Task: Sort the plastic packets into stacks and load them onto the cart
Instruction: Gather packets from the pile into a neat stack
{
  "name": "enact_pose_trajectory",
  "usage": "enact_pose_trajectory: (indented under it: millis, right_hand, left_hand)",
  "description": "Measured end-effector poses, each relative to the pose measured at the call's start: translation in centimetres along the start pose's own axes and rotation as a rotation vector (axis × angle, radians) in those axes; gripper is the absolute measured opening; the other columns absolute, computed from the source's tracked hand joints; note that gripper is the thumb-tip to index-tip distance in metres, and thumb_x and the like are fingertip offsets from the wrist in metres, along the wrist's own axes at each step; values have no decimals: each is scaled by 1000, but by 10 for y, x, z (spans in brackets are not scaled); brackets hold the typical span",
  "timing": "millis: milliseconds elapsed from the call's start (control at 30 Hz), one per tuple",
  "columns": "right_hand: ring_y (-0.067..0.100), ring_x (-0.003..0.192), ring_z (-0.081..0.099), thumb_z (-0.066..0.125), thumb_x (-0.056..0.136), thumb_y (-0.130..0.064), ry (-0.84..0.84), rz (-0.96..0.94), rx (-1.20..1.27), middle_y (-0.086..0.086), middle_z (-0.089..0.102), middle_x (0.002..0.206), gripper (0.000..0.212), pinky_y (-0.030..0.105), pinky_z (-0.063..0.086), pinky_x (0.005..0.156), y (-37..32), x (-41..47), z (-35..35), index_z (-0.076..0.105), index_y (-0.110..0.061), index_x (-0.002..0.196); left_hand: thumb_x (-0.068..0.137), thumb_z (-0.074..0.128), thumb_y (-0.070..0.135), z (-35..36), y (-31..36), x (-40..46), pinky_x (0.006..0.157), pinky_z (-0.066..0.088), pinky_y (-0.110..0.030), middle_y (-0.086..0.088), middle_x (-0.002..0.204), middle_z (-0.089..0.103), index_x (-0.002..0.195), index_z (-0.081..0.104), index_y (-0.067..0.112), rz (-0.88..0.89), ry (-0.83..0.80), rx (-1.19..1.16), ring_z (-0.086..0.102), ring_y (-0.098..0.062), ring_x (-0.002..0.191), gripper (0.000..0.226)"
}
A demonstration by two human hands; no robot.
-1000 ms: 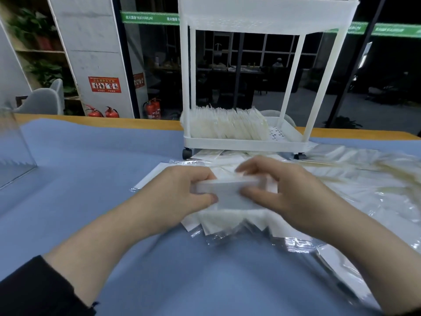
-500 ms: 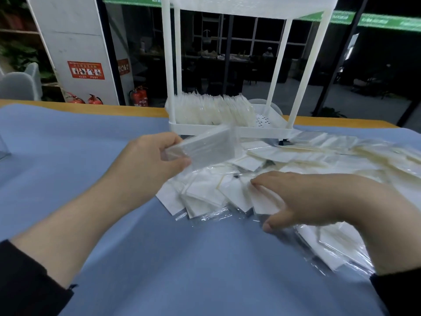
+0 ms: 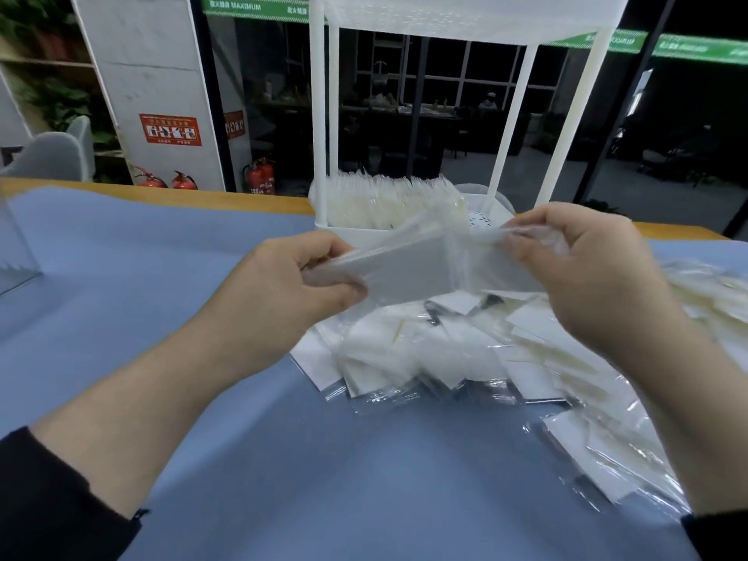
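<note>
Packets could slip and fan out, because the plastic looks slick. Left hand (image 3: 283,293) has its grip curled round a stack (image 3: 400,265); right hand (image 3: 587,273) pinches a clear packet (image 3: 491,247) beside it, both above the pile (image 3: 465,358) on the table (image 3: 162,277). Cart (image 3: 477,220) stands just behind, its shelf partly filled, with open room on the right side.

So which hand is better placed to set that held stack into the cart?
Left, probably. The left hand grips the stack firmly, just in front of the cart's lower tray. The right hand only pinches a loose packet beside it.
</note>
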State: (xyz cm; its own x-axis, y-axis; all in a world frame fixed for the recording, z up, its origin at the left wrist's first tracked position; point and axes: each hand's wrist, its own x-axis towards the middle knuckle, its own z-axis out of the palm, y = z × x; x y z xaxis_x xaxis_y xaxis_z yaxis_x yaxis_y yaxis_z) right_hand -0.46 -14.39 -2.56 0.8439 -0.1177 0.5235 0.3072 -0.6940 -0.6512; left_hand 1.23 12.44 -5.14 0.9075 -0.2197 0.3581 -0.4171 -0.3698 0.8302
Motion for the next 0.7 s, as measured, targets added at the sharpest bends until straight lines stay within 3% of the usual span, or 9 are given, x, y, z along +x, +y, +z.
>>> enact_pose_trajectory:
  millis: [100, 200, 267, 367, 433, 467, 533, 600, 700]
  right_hand:
    - [4, 73, 63, 68, 95, -33, -1, 37, 121, -19, 70, 80, 11, 28, 45, 65, 7, 3, 3, 71, -35, 84]
    - [17, 78, 66, 63, 97, -31, -192, 37, 223, -10, 74, 87, 12, 35, 51, 77, 7, -1, 12, 74, -34, 93]
    - [14, 77, 62, 54, 102, -33, -335, 45, 275, -7, 74, 91, 21, 32, 47, 76, 4, -8, 20, 74, -33, 96]
    - [6, 96, 65, 43, 102, -56, -490, 107, 432, -11, 73, 106, 38, 30, 47, 85, 2, -15, 27, 72, -33, 109]
    - [4, 104, 64, 38, 93, -73, -530, 96, 386, -17, 69, 113, 50, 33, 48, 89, 4, -16, 25, 67, -41, 119]
    - [-3, 100, 62, 39, 87, -76, -544, 57, 300, -25, 66, 111, 49, 26, 47, 85, 3, -16, 23, 63, -47, 120]
    - [-8, 100, 60, 51, 77, -73, -610, -6, 119, -34, 60, 111, 48, 15, 45, 82, 0, -17, 19, 54, -55, 122]
    - [-3, 96, 63, 66, 79, -59, -685, 3, 92, -35, 56, 112, 49, 12, 48, 78, -2, -19, 21, 46, -56, 124]
    - [3, 84, 66, 75, 87, -32, -705, 15, 92, -31, 56, 109, 49, 19, 53, 73, -1, -20, 26, 47, -52, 121]
  left_hand:
    - [82, 81, 12, 0, 2, 0, 71, 43, -28, -1, 91, 71, 81, 73, 21, -21, -35, -18, 62, -13, 77, 12]
    - [79, 84, 17, 6, 2, -2, 82, 42, -11, 28, 117, 63, 81, 71, 26, -25, -64, 39, 62, -6, 99, 15]
    - [80, 83, 21, 12, 2, -4, 78, 44, -13, 35, 115, 63, 83, 67, 32, -25, -80, 69, 60, -5, 91, 20]
    - [83, 80, 19, 18, 1, -6, 69, 47, -28, 11, 88, 69, 92, 57, 35, -36, -120, 70, 57, -11, 70, 29]
    - [85, 79, 15, 18, 2, -6, 69, 50, -39, 0, 90, 66, 98, 51, 38, -51, -147, 58, 58, -18, 67, 39]
    - [85, 79, 16, 17, 3, -6, 69, 50, -37, -1, 92, 64, 102, 49, 43, -52, -160, 81, 57, -16, 65, 43]
    - [85, 78, 25, 15, 0, -7, 69, 47, -24, 6, 96, 59, 111, 46, 51, -34, -203, 197, 55, -6, 70, 49]
    - [88, 75, 38, 16, -3, -8, 86, 43, -13, 19, 108, 54, 122, 46, 51, 0, -262, 371, 52, 4, 95, 46]
    - [92, 64, 45, 23, -7, -8, 100, 40, -26, 28, 119, 48, 130, 45, 48, 18, -348, 468, 43, 5, 112, 43]
